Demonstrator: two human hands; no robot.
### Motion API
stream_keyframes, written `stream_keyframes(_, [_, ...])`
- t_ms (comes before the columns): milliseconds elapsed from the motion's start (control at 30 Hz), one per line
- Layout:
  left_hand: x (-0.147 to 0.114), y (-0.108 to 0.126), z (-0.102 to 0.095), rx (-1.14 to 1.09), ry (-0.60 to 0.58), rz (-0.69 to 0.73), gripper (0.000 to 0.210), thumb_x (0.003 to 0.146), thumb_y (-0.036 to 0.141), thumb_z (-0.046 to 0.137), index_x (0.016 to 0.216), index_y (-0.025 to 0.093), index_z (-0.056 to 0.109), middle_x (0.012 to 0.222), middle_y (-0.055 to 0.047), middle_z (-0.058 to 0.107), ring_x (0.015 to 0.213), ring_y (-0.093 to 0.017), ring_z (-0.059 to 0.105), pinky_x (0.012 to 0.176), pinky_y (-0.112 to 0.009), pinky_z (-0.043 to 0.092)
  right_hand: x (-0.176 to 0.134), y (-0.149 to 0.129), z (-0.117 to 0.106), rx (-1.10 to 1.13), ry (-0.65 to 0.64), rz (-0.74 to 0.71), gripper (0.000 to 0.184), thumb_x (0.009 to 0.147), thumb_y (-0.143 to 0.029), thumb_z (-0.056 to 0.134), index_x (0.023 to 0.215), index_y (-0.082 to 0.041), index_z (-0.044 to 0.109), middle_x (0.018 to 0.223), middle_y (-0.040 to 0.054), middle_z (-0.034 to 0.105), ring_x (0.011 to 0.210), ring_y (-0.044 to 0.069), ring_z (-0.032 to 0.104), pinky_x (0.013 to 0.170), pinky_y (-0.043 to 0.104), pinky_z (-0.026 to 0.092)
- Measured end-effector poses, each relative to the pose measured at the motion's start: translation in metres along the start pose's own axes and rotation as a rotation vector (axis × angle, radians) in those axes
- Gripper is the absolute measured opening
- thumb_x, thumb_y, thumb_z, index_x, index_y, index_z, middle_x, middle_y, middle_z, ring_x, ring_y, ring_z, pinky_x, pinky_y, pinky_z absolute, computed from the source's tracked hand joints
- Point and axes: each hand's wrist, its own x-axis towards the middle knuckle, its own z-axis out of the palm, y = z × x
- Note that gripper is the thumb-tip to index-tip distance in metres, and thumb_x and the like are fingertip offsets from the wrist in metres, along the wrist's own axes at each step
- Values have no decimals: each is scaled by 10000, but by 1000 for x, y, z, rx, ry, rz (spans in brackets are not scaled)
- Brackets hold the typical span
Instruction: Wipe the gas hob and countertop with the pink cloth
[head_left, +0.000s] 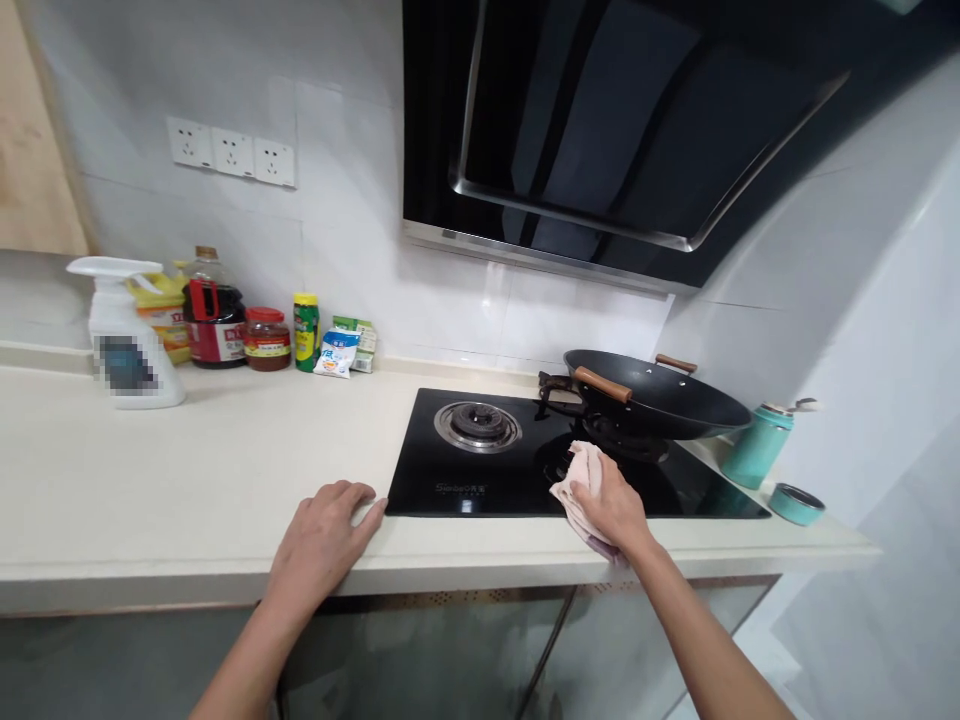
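Observation:
My right hand (611, 505) grips a pale pink cloth (581, 475) and presses it onto the black glass gas hob (450, 480), just in front of the right burner. A black wok (660, 398) with wooden handles sits on that right burner, directly behind the cloth. My left hand (322, 540) rests flat on the cream countertop (187, 470) near its front edge, fingertips touching the hob's left front corner. The left burner (478, 426) is bare.
A white spray bottle (127, 335), a dark sauce bottle (214, 310), a red-lidded jar (266, 340), a small green-yellow container (306, 332) and packets (337, 352) stand along the back wall at left. A teal flask (757, 445) and its lid (796, 503) sit right of the hob. A range hood (622, 130) hangs overhead.

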Motion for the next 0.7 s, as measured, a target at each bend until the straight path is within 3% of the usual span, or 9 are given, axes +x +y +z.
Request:
stream_keyframes(100, [0,1,0,31,-5,-4,376,941,483,422,962,224,693,1038,-80,737,980,-281,658,866,-402,444,-28,-13,-4,26,5,9,680,909,-486,479,1471,-120,368,1367,198,602,1128,323,657,942,415,465])
stream_keyframes(200, [0,1,1,56,-18,-2,377,948,482,418,966,226,695,1040,-79,734,994,-287,657,869,-409,435,-46,-43,-3,57,-67,-105,634,902,-449,511,1456,-159,406,1285,154,656,1084,302,660,915,386,462])
stream_keyframes(300, [0,-1,2,60,-18,22,357,954,468,427,965,228,690,1036,-75,732,999,-278,656,872,-403,431,-42,-79,4,96,-161,-305,580,913,-387,512,1458,-208,419,1309,110,650,1128,272,637,943,354,438])
stream_keyframes(367, [-1,-1,2,57,-5,38,343,958,462,431,949,231,683,1033,-71,730,997,-270,655,864,-397,430,-25,-98,11,73,-195,-359,537,935,-367,491,1448,-221,428,1317,95,644,1141,260,631,949,345,430])
stream_keyframes(467, [-3,-1,1,55,2,39,326,963,453,431,905,237,669,1017,-64,727,991,-265,656,853,-393,431,9,-111,21,-45,-186,-253,463,962,-355,468,1402,-212,466,1269,106,656,1116,259,635,941,352,427])
stream_keyframes(567, [-4,1,-1,46,0,31,301,965,433,443,905,237,665,1016,-62,728,979,-261,657,855,-393,436,39,-114,30,-102,-138,-114,410,983,-332,431,1349,-159,494,1240,178,642,1118,291,623,944,393,421])
stream_keyframes(700, [-5,3,-2,31,-5,14,285,968,427,462,922,236,668,1027,-61,724,995,-262,655,871,-397,443,53,-119,39,-130,-124,-23,392,995,-338,399,1308,-124,500,1249,239,610,1158,333,594,951,455,411])
